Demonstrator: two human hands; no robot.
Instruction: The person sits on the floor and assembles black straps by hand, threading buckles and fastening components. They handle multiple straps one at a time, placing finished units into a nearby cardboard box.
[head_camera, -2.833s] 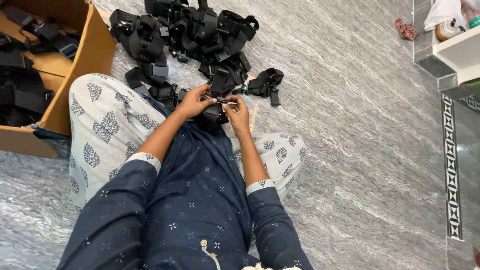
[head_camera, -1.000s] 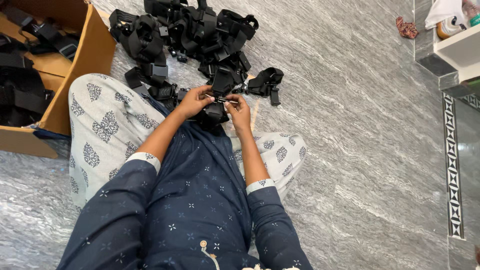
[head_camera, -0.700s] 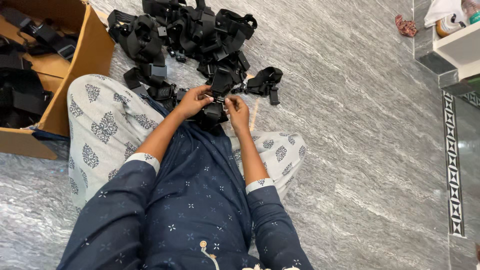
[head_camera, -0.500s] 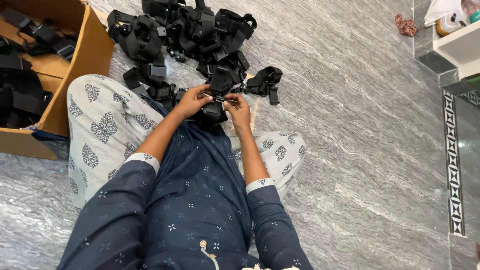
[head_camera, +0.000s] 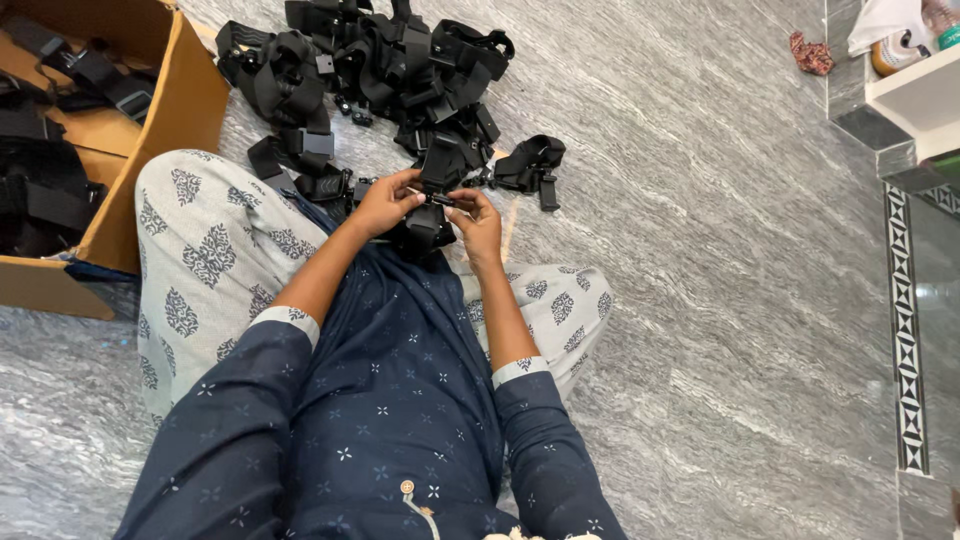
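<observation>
Both hands are meeting over the lap of a person sitting cross-legged on a grey veined stone floor. The fingertips of the left hand and the right hand are pinching in narrowly on a small thin piece at the top of a black strap assembly; the piece is too small to identify, and it is running roughly crosswise, from one hand toward the other. The left thumb and forefinger are closing on its left end, the right fingers on its right end, so neither hand is nearer: the piece is lying directly between the fingertips, touching both. The body of the strap assembly is hanging below the fingers, toward the lap, with its long axis pointing from the person outward to the pile.

Just beyond the hands, a heap of similar black straps and buckles is lying on the floor, its nearest members touching or almost touching the held one. One separate strap bundle is lying just right of the heap. At far left, an open cardboard box is holding more black straps. At upper right, a white shelf is carrying containers, with a small reddish cloth on the floor near it.
</observation>
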